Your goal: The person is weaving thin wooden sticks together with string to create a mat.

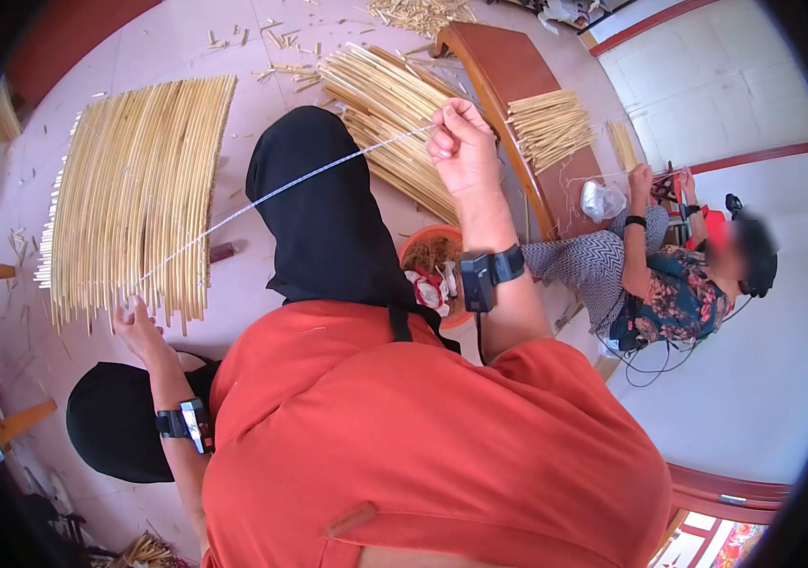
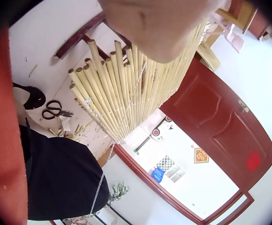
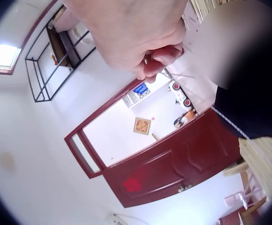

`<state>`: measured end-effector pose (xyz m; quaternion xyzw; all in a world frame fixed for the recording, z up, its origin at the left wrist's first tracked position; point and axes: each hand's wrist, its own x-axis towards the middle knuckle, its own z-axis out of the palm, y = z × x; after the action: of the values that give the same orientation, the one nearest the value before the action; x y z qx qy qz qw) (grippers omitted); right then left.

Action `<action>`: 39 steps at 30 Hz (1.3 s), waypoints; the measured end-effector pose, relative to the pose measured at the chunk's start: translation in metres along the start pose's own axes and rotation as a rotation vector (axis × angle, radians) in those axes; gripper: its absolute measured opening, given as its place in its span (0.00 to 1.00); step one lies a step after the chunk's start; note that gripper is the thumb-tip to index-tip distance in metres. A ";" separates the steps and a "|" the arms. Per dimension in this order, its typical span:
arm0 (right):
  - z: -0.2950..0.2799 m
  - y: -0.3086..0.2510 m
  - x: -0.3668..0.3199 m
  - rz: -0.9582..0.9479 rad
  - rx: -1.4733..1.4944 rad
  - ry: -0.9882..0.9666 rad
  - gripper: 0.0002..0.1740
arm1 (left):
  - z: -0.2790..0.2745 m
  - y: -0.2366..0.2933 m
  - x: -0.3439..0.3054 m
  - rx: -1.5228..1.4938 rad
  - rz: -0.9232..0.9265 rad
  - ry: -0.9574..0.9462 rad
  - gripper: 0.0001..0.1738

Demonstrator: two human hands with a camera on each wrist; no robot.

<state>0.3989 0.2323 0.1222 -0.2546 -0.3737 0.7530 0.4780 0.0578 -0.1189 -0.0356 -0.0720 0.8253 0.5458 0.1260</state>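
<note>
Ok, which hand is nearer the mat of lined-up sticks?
Left. The left hand is at the near edge of the stick mat; the right hand is raised, well off to the mat's right, gripping the white cord.

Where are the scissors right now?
In the left wrist view, the scissors lie on the floor toward the left side, beside the black shoe and left of the bound stalks.

Free air over the stalk mat (image 1: 139, 180), but a taut cord (image 1: 305, 180) diagonally above the black-clad knee (image 1: 319, 232)
</note>
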 end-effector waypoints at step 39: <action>0.046 0.055 -0.027 -0.201 -1.032 -0.114 0.03 | -0.062 0.135 -0.052 -0.409 0.424 -0.568 0.08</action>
<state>0.3469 0.1782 0.1060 -0.3784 -0.7438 0.4342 0.3391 0.0654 -0.1240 0.1220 0.2295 0.6286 0.7107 0.2168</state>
